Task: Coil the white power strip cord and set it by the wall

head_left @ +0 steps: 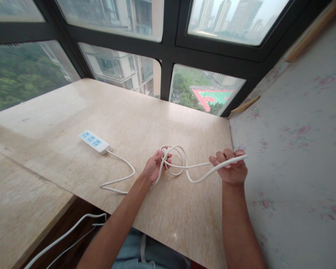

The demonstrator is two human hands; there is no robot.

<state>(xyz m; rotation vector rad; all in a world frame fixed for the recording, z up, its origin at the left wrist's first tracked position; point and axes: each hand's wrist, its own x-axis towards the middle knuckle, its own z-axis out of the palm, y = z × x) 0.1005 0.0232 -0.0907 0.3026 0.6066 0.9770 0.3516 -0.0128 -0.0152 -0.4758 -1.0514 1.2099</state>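
Note:
A white power strip (93, 141) with blue socket faces lies on the stone sill, left of my hands. Its white cord (117, 182) runs across the sill in a bend, passes behind my left forearm and goes up to both hands. My left hand (156, 164) is closed around the cord, at what looks like its plug end, beside a few loose loops. Off to the right, my right hand (232, 166) is raised near the wall and closed on a doubled length of the same cord. Between the hands the cord hangs slack and crosses itself.
The pale stone sill (72, 104) meets dark window frames (168, 56) at the back. A flowered wall (294, 157) stands close on the right, its covering peeling near the corner. Below the front edge at lower left, another white cable (64, 233) hangs over a dark floor.

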